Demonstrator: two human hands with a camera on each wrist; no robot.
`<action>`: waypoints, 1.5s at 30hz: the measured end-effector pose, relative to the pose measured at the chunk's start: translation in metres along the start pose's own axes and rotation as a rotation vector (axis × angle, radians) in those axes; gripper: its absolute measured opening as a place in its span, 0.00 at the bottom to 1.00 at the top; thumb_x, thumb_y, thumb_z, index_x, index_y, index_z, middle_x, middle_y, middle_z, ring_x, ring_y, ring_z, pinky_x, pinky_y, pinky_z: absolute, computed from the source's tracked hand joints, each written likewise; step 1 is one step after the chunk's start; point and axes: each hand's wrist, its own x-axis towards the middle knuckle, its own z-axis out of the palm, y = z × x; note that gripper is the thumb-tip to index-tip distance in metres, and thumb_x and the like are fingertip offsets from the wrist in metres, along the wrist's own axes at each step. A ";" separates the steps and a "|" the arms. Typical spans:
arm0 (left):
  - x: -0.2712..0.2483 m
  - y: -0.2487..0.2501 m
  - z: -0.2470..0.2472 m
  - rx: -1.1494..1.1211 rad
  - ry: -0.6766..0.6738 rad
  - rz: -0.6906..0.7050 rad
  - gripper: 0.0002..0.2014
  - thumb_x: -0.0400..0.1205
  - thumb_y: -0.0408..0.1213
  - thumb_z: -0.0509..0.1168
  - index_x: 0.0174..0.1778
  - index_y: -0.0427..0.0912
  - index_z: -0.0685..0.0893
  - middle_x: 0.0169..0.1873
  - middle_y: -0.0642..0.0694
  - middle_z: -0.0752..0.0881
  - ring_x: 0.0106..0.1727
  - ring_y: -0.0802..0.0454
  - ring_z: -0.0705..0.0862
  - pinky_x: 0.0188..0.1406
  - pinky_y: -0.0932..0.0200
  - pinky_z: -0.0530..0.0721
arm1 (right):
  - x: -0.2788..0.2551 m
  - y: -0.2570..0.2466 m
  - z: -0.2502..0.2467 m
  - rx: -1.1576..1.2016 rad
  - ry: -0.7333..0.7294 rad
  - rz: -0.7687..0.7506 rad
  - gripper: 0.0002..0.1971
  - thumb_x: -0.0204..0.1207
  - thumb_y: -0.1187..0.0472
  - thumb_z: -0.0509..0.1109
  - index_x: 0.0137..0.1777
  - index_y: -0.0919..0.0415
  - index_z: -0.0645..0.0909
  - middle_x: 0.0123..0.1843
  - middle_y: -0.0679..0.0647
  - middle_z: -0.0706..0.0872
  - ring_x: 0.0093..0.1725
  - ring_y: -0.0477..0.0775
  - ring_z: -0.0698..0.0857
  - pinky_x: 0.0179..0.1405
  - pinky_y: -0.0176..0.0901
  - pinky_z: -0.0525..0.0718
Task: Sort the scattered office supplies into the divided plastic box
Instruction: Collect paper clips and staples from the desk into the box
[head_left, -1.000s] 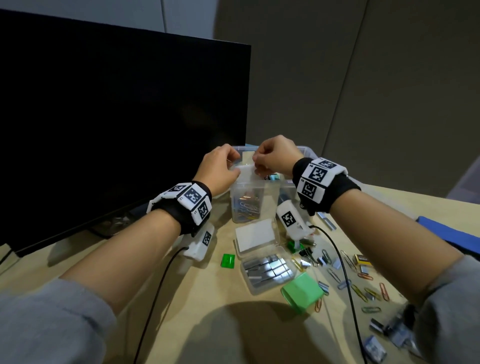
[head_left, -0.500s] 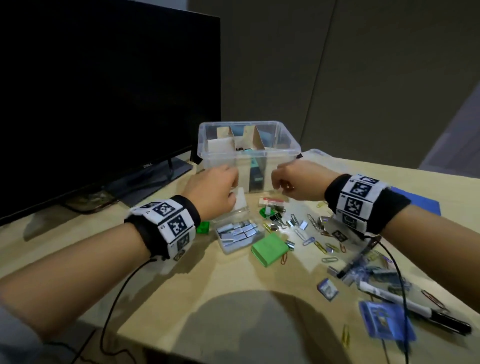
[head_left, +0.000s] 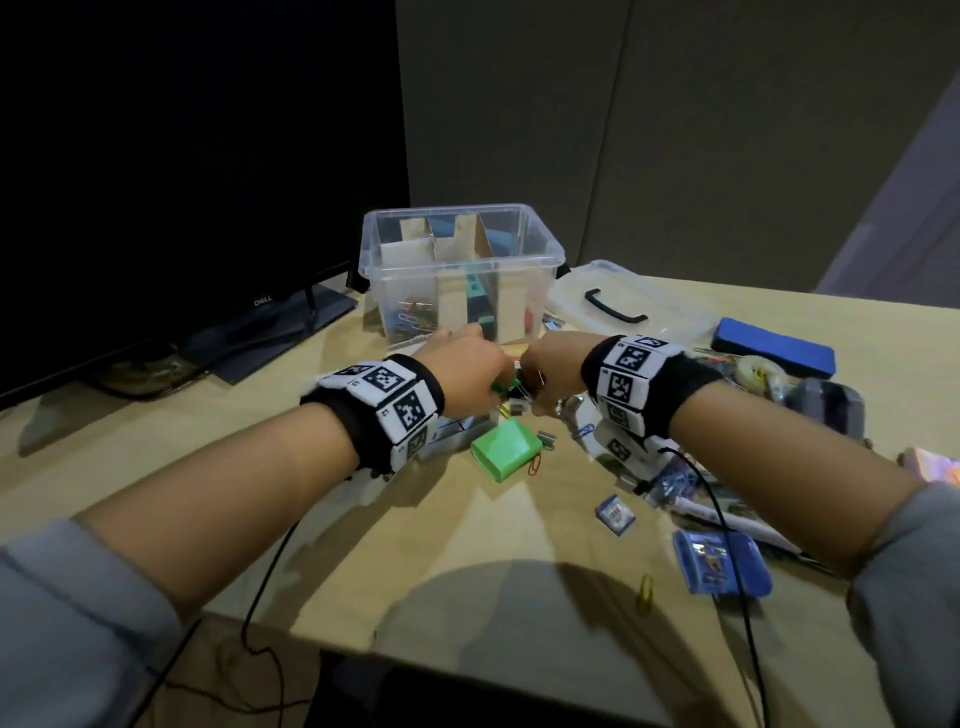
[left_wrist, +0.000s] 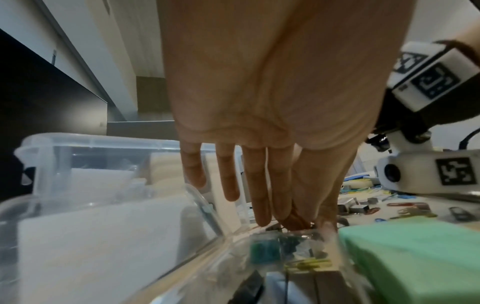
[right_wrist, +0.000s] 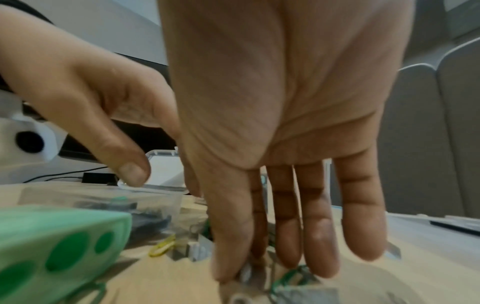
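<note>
- While both hands met over the litter of small clips just in front of the box, the left hand (head_left: 467, 371) reached down with its fingers (left_wrist: 259, 197) straight and close together, tips at the table among the clips; whether they pinched anything could not be told.
- The right hand (head_left: 553, 371) hung palm down beside it, its fingers (right_wrist: 315, 226) long and relaxed, thumb and forefinger tips among a green wire paper clip (right_wrist: 288, 277) and grey metal binder clips (right_wrist: 303, 292); a firm hold on any of them could not be made out.
- A small clear plastic case (left_wrist: 293, 253) with a few clips in it lay just under the left hand.
- A pale green box (head_left: 506, 449) lay just nearer the person than both hands.
- The clear divided plastic box (head_left: 457, 270) stood upright on the table (head_left: 467, 545) just beyond the hands, cardboard partitions inside, coloured paper clips in its left compartment.
- Its clear lid with a black handle (head_left: 618, 306) lay flat to the right of the box.
- More loose paper clips (head_left: 644, 603), small packets and a blue eraser-like block (head_left: 774, 345) lay scattered to the right.
- A black monitor (head_left: 197, 171) stood at the left.
</note>
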 end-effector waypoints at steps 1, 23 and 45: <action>0.004 0.003 0.001 0.021 -0.020 -0.009 0.12 0.84 0.43 0.62 0.62 0.53 0.84 0.51 0.48 0.83 0.57 0.48 0.70 0.56 0.49 0.69 | -0.001 0.001 -0.001 0.001 -0.008 0.000 0.16 0.74 0.55 0.75 0.57 0.63 0.86 0.50 0.57 0.89 0.48 0.56 0.86 0.45 0.42 0.81; 0.045 0.023 0.006 -0.261 -0.123 -0.049 0.03 0.79 0.38 0.69 0.41 0.51 0.86 0.37 0.57 0.83 0.50 0.52 0.84 0.51 0.55 0.82 | -0.023 0.051 0.010 0.318 0.004 -0.063 0.07 0.79 0.60 0.68 0.39 0.56 0.78 0.37 0.49 0.84 0.38 0.50 0.81 0.37 0.38 0.78; 0.080 0.028 0.001 0.136 -0.253 -0.074 0.11 0.74 0.37 0.74 0.51 0.40 0.88 0.42 0.43 0.86 0.39 0.45 0.81 0.27 0.62 0.76 | -0.023 0.040 0.012 0.102 0.095 -0.034 0.11 0.73 0.61 0.75 0.54 0.60 0.83 0.46 0.51 0.82 0.45 0.51 0.78 0.43 0.40 0.75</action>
